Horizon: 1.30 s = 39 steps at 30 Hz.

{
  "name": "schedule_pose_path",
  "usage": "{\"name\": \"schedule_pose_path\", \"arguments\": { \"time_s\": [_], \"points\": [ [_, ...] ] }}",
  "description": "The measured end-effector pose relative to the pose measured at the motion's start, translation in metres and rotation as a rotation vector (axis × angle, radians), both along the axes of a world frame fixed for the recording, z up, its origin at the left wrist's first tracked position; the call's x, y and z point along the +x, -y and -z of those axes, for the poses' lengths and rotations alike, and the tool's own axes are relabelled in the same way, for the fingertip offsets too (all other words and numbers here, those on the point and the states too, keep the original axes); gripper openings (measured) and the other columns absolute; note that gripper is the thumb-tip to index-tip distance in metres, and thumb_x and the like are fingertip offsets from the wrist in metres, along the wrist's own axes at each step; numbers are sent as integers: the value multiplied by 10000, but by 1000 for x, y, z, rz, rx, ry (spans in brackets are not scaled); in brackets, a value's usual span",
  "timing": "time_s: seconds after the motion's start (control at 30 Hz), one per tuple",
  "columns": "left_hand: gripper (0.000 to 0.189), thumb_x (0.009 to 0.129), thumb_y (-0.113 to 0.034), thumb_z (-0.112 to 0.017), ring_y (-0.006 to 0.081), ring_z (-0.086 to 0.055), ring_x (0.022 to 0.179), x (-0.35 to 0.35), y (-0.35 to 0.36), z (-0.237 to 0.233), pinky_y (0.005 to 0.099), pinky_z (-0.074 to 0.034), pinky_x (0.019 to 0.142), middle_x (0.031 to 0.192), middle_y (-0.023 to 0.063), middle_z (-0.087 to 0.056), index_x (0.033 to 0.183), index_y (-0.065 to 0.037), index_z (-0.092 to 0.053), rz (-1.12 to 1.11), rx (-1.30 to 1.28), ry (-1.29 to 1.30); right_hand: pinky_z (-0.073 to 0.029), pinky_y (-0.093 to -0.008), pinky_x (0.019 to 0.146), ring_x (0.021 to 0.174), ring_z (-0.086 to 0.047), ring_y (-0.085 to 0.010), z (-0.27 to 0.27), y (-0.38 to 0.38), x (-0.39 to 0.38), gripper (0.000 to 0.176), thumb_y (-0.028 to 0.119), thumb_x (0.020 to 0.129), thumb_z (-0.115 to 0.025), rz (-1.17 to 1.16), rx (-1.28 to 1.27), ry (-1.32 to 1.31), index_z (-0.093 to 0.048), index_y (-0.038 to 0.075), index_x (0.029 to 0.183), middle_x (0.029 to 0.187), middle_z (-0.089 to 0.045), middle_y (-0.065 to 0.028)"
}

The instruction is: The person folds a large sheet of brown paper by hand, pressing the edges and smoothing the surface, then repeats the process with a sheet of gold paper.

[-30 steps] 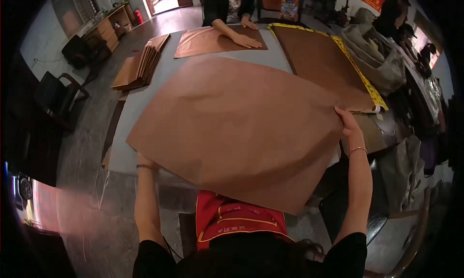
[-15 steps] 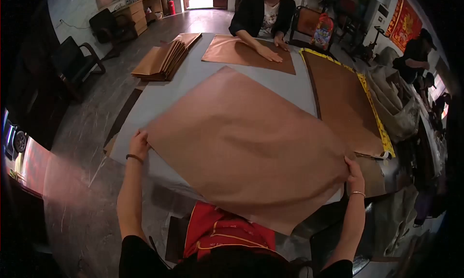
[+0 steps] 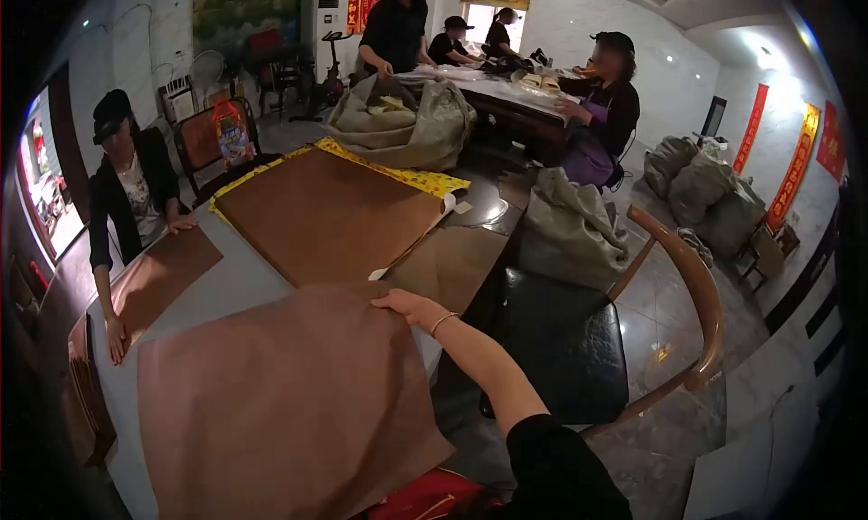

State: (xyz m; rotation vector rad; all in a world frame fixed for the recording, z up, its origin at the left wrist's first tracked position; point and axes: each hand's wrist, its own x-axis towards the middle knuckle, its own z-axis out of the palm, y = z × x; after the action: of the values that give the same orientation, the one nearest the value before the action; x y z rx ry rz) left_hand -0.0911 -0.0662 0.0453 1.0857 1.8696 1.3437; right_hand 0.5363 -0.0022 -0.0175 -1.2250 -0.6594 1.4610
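The right hand (image 3: 407,308) is closed on the brown sheet's (image 3: 280,407) edge. Left hand: out of view, state indeterminable. Sheet bottom: cropped.

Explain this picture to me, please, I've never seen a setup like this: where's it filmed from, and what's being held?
There's no machine here, just a person working with bare hands. The camera sits on that person's head, looking forward and down. The right hand is in view, its fingers gripping the edge of a large brown sheet; the left hand is not visible. Beneath is a pale table. Also on it are a flat brown piece before a co-worker, folded brown material at the far left, and brown sheeting with yellow wrapping along its edges.
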Motion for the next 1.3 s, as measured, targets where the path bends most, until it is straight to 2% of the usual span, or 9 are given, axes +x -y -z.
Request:
{"name": "schedule_pose_path", "arguments": {
  "time_s": [0.27, 0.33, 0.43, 0.53, 0.67, 0.87, 1.03, 1.1, 1.3],
  "points": [
    [578, 841, -55, -542, 150, -492, 681, 45, 4, 7, 325, -437, 608, 828, 41, -560, 1390, -68, -361, 97, -25, 8, -519, -334, 774, 929, -607, -197, 30, -7, 16, 374, 191, 913, -606, 41, -93, 109, -535, -71, 1170, 1091, -609, -115],
    [581, 842, -51, -539, 148, -491, 678, 51, 4, 8, 322, -437, 610, 829, 42, -561, 1394, -69, -356, 112, -28, 9, -517, -334, 761, 925, -611, -200, -12, 22, -3, 373, 208, 915, -607, 35, -28, -11, -542, -77, 1147, 1082, -615, -123],
    [586, 844, -45, -535, 145, -489, 673, 55, 4, 9, 318, -437, 612, 832, 43, -563, 1399, -70, -348, 128, -31, 14, -533, -350, 854, 982, -623, -205, -1, 22, 8, 365, 131, 915, -586, 39, -72, 55, -512, -65, 1213, 1141, -609, -118],
    [591, 846, -39, -531, 142, -488, 668, 57, 7, 11, 314, -437, 614, 834, 44, -565, 1404, -72, -340, 138, -28, 18, -528, -352, 860, 977, -625, -206, -7, 42, 4, 365, 139, 914, -589, 55, 1, -38, -517, -52, 1216, 1147, -609, -116],
    [598, 848, -30, -526, 139, -485, 661, 59, 9, 12, 308, -437, 617, 837, 45, -567, 1411, -73, -329, 155, -24, 21, -524, -358, 867, 989, -623, -211, 3, 52, 8, 354, 139, 920, -580, 74, -27, -5, -521, -33, 1224, 1151, -610, -112],
    [608, 851, -18, -517, 133, -482, 651, 61, 8, 15, 300, -437, 622, 841, 48, -571, 1421, -75, -312, 167, -18, 24, -509, -373, 891, 1024, -607, -227, -21, 76, -10, 332, 144, 942, -549, 193, -72, -19, -522, -19, 1229, 1147, -609, -106],
    [617, 854, -7, -510, 129, -479, 643, 53, 24, 20, 293, -437, 625, 845, 49, -574, 1429, -77, -299, 165, -15, 26, -494, -402, 925, 1072, -583, -250, -24, 97, -25, 352, 167, 952, -537, 181, -53, -178, -508, -17, 1251, 1215, -571, -116],
    [621, 855, -3, -508, 127, -478, 640, 50, 27, 22, 290, -437, 627, 846, 50, -575, 1433, -78, -293, 159, -13, 32, -476, -414, 954, 1094, -569, -257, -50, 107, -43, 363, 177, 965, -513, 238, -110, -74, -487, -15, 1272, 1238, -554, -118],
    [632, 859, 10, -500, 122, -475, 629, 38, 35, 28, 282, -437, 631, 851, 52, -579, 1443, -81, -277, 159, -2, 40, -458, -408, 980, 1148, -531, -247, -36, 121, -55, 391, 171, 968, -505, 269, -45, -152, -442, 0, 1314, 1282, -520, -116]
  ]
}}
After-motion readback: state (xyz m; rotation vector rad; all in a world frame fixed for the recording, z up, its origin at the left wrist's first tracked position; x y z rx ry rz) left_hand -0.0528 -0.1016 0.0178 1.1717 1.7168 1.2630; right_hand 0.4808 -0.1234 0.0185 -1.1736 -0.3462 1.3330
